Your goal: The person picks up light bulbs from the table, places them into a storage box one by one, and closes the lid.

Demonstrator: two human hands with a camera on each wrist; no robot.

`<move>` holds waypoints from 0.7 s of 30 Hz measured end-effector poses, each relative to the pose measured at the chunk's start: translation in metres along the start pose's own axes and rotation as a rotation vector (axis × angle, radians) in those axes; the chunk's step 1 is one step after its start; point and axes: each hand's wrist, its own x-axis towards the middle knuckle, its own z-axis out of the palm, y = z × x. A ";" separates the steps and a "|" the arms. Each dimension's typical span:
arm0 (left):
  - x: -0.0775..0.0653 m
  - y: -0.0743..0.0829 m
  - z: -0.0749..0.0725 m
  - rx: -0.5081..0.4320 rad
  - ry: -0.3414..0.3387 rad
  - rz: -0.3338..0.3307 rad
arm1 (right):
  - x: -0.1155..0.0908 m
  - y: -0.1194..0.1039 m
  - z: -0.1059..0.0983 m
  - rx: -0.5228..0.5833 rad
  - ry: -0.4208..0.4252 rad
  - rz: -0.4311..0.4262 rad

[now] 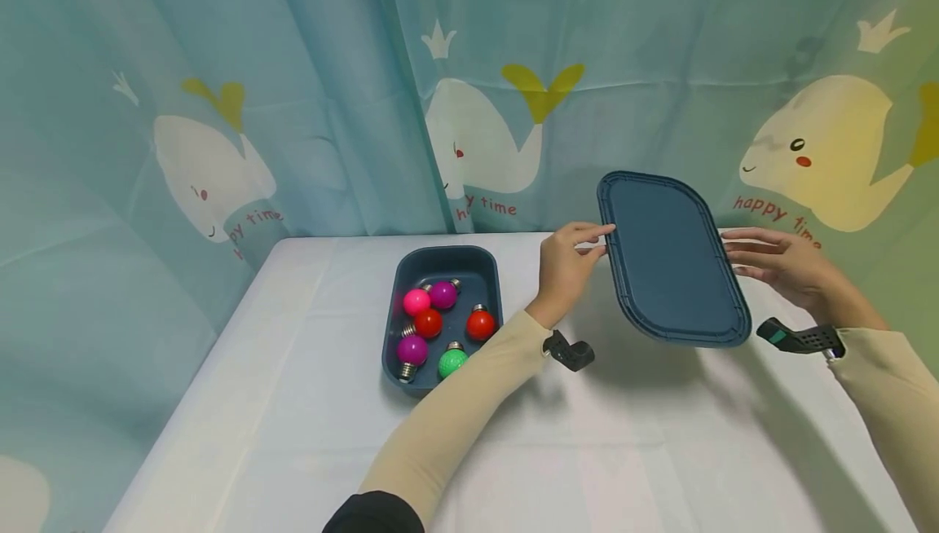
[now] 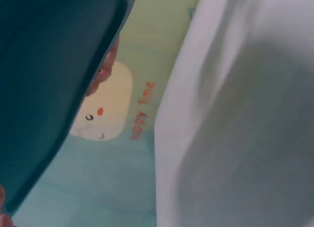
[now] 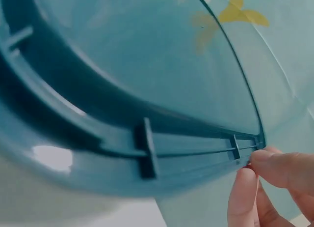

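Note:
Both hands hold a dark blue plastic lid (image 1: 671, 264), tilted up above the table. My left hand (image 1: 570, 268) pinches its left edge in the head view. On the opposite edge is my right hand (image 1: 785, 268); the right wrist view shows its thumb and fingers (image 3: 274, 175) pinching the ribbed rim. To the left on the table stands a dark blue box (image 1: 484, 262) without a cover. Inside lie several small coloured light bulbs with screw bases, among them a pink bulb (image 1: 416, 301), a red bulb (image 1: 480, 324) and a green bulb (image 1: 451, 360). My left forearm partly covers the box's near right corner.
A white cloth covers the table (image 1: 308, 403). Behind it hangs a blue-green curtain (image 1: 330, 68) with printed whales, close to the table's back edge. Each wrist wears a black strap (image 1: 803, 339).

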 end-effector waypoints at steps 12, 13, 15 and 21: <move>0.007 -0.008 -0.018 0.010 0.034 0.047 | 0.000 -0.003 0.017 -0.148 0.012 -0.141; 0.007 -0.009 -0.019 0.007 0.038 0.052 | 0.000 -0.004 0.018 -0.163 0.023 -0.148; 0.008 -0.011 -0.021 0.010 0.045 0.057 | 0.001 -0.004 0.022 -0.187 0.047 -0.160; 0.008 -0.015 -0.025 0.029 0.061 0.074 | 0.001 -0.008 0.033 -0.191 0.133 -0.185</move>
